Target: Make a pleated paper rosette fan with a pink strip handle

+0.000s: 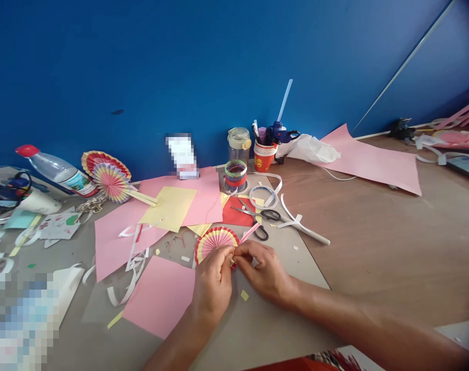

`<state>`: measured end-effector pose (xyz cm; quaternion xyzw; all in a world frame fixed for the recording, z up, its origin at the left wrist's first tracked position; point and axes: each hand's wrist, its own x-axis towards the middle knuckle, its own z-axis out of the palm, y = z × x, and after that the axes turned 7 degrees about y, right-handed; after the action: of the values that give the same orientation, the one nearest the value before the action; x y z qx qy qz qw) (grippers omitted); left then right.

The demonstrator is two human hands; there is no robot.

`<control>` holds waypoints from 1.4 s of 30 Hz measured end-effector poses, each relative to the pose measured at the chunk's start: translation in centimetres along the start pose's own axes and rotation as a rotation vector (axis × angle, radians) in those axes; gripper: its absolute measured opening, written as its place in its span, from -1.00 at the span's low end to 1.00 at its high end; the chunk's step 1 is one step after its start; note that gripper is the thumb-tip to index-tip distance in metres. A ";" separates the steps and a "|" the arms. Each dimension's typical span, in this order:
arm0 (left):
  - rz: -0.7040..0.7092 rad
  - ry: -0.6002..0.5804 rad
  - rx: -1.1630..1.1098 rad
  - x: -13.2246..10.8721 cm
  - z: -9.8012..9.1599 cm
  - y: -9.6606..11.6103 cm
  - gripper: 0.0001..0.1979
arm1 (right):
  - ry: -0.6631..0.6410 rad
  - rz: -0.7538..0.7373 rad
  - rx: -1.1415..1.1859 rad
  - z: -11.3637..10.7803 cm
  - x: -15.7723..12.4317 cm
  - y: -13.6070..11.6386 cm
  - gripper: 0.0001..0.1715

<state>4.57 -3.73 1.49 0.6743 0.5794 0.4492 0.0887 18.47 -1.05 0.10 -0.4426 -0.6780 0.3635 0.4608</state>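
Note:
A pleated paper fan [215,240], pink with a yellow band and a red rim, stands between my hands above the table. My left hand [214,275] is closed on its lower edge and hides part of it. With thumb and forefinger together, my right hand [263,265] pinches at the fan's right edge, touching the left fingertips. A narrow pink and white paper strip [250,232] juts up behind the right fingers; whether they hold it, I cannot tell. Just beyond lie scissors [261,232] with black handles, blades apart, partly over red paper [236,212].
Pink sheets [160,293], a yellow sheet [172,206] and white strips [136,281] cover the left side. Behind stand a finished-looking fan [110,180], a tilted bottle [60,172], a thread spool [236,176], a jar [239,147] and a red cup [264,157]. A tape roll [262,197] lies nearby.

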 end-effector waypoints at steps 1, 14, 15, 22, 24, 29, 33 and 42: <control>0.002 0.000 -0.005 0.0 0.0 0.1 -0.78 | 0.014 -0.024 -0.022 0.0 0.0 0.1 -0.88; -0.024 -0.017 -0.013 0.1 0.1 0.2 -0.75 | -0.028 0.165 0.085 0.0 0.3 0.2 -0.85; -0.026 -0.018 -0.017 0.1 0.1 0.2 -0.75 | -0.036 0.187 0.110 0.0 0.3 0.3 -0.85; -0.132 -0.054 -0.060 0.5 -0.3 0.3 -0.79 | -0.093 0.374 0.349 -0.1 0.9 0.0 -0.91; -0.177 -0.069 -0.067 0.5 -0.4 0.3 -0.79 | -0.108 0.406 0.395 -0.2 1.1 -0.3 -0.89; -0.171 -0.062 -0.114 0.4 -0.4 0.4 -0.82 | -0.095 0.422 0.412 -0.2 1.1 -0.2 -0.89; -0.139 -0.037 -0.082 0.4 -0.3 0.6 -0.85 | -0.085 0.393 0.392 0.0 0.9 0.1 -0.91; -0.283 -0.106 -0.166 0.5 -0.5 0.5 -0.84 | -0.143 0.477 0.479 -0.6 1.5 -0.7 -0.84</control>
<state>4.50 -3.67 2.34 0.5992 0.6239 0.4424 0.2368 18.61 0.12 1.42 -0.4411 -0.4816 0.6399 0.4049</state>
